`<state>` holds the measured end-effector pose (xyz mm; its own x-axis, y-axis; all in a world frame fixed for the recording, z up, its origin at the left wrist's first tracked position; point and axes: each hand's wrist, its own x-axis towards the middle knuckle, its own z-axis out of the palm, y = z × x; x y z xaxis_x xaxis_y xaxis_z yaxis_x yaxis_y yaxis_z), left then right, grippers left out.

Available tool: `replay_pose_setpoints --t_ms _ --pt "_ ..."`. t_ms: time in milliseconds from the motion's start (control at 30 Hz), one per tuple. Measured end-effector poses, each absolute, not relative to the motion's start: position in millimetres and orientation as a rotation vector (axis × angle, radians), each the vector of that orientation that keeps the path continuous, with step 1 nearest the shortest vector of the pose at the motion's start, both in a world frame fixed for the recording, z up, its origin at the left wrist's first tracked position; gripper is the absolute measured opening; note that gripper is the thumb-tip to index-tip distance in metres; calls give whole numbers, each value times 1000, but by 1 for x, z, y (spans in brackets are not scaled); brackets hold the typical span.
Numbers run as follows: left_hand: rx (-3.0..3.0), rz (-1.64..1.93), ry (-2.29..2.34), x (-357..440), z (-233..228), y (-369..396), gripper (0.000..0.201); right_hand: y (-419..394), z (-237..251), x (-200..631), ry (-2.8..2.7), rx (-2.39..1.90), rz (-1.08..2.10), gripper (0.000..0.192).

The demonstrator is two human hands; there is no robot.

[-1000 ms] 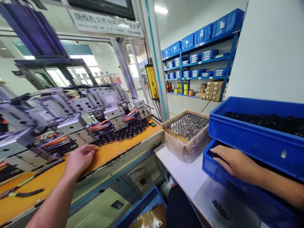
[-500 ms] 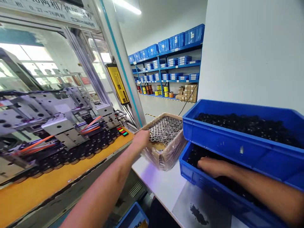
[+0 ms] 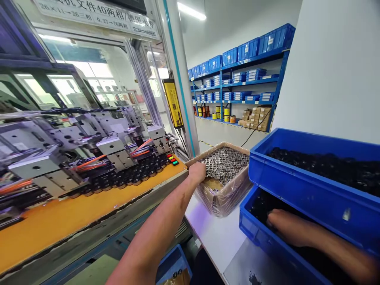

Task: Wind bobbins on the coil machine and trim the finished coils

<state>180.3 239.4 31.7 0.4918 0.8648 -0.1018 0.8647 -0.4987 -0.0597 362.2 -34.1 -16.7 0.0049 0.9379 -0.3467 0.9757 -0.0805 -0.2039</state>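
My left hand [image 3: 197, 171] is at the near left rim of a plastic-wrapped cardboard box [image 3: 218, 202]. It looks curled closed, and whatever its fingers hold is hidden from me. Stacked in the box are many small silvery metal parts [image 3: 227, 164] with openings in them. My right hand [image 3: 280, 225] reaches down into the lower blue bin [image 3: 255, 233], against small black parts [image 3: 259, 204]. Its fingers point downward and are hidden and blurred, so their grip does not show.
An upper blue bin [image 3: 299, 178] of black parts overhangs the lower one. Left stands a machine with a row of black parts [image 3: 133, 174] along its orange ledge [image 3: 97, 209]. A post [image 3: 185, 99] rises behind the box. Another blue bin [image 3: 175, 259] sits below, between machine and white table [image 3: 204, 227].
The view has swung left, so everything sits farther right in it. My left hand stays at the box's rim. My right hand remains inside the lower bin, slightly blurred.
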Motion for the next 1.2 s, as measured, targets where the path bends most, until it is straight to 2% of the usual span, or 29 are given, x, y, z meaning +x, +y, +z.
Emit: replay_pose_setpoints --t_ms 200,367,567,667,767,900,1033,1133,1200 --pt "-2763 83 -1625 179 39 236 37 -35 -23 366 2207 2235 -481 17" --pt "-2856 -215 -1637 180 56 223 37 -32 -29 375 2165 2267 -364 13" --pt "-3079 -872 -1326 134 63 153 34 -29 -39 379 2307 2271 -335 17" --pt "-3212 -1281 -1143 87 43 101 26 -27 -34 374 2480 2334 -261 20" --pt "-3281 -1672 -1060 44 16 60 16 -27 -16 362 2630 2457 -53 22" --pt "-3367 -2091 -1091 10 -8 31 18 -28 17 330 2686 2590 161 21" --pt "-3469 -2343 -1246 2 -8 15 17 -33 35 275 3127 2342 172 13" --pt "-3426 -2428 -1292 4 -6 6 16 -42 34 236 3561 2006 100 3" --pt "-3361 -2532 -1345 7 -8 1 16 -49 28 220 3671 1874 42 4"
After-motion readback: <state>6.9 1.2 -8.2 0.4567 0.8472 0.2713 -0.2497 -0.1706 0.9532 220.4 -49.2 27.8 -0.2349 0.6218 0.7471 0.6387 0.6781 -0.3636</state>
